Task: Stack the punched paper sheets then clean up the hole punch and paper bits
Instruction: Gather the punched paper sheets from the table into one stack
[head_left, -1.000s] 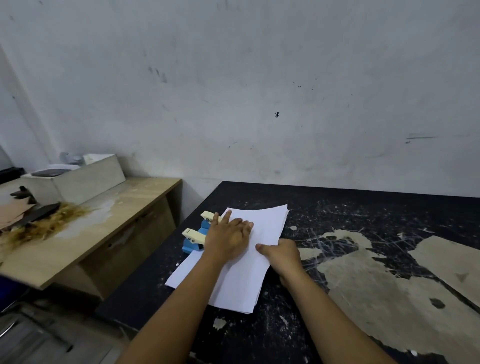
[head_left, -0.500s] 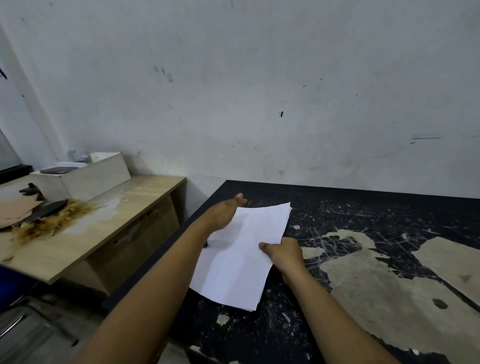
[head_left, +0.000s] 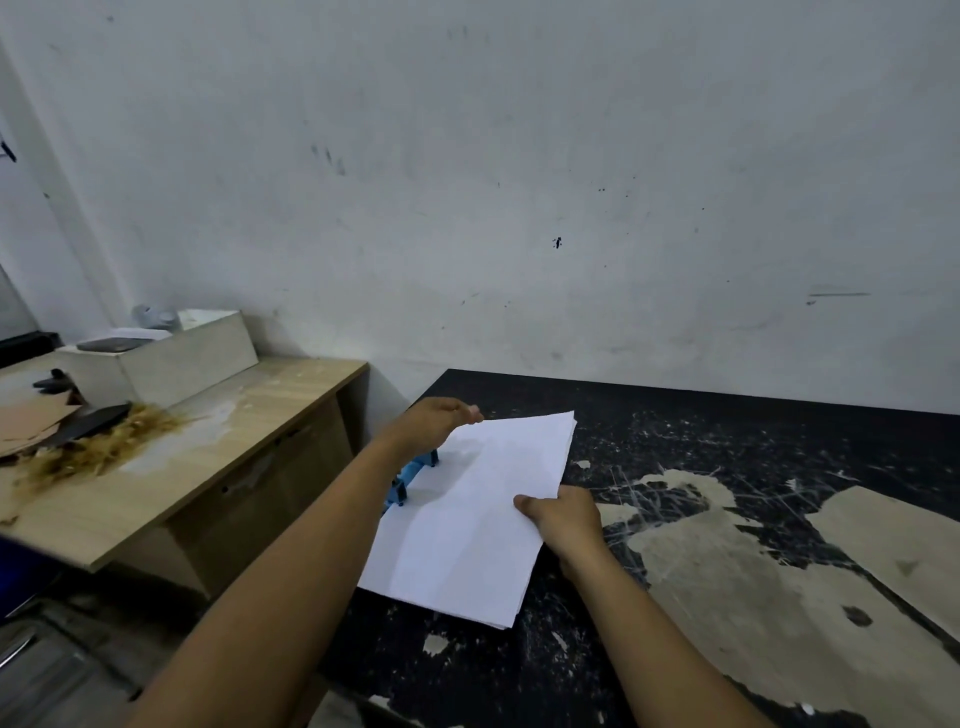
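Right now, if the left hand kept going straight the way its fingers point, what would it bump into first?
Probably nothing close. The left hand points rightward, raised over the far corner of the paper sheets. Beyond it I see only bare black table, though depth is hard to judge.

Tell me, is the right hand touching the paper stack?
Touching. The head view shows the right hand pinching the paper stack at its right edge, thumb on top.
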